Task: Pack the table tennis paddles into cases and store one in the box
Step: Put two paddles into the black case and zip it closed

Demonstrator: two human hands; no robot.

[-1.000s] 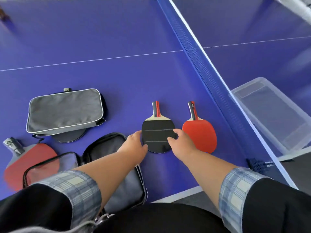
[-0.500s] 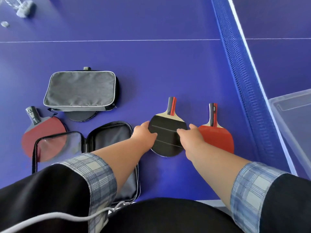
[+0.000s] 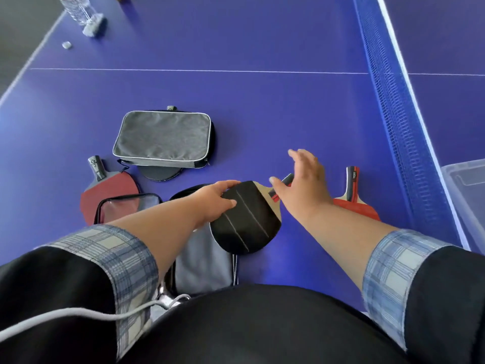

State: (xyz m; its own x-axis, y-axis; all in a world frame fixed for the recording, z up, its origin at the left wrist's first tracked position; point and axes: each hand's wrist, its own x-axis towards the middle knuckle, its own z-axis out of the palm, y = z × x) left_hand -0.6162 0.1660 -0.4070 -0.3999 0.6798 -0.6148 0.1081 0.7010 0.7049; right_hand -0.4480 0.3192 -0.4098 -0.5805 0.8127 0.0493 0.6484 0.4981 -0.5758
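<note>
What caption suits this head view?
Left hand holds black-faced wooden paddle above open grey case; right hand open.

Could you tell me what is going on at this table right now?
A person is packing table tennis paddles into cases. The left hand grips the black paddle by its edge, above the open case. The right hand is open over that paddle's handle. A red paddle lies on the table, and a closed grey case sits further back.

Bright daylight, soft shadows; edges warp, right hand (image 3: 305,177) perhaps motion-blurred.
</note>
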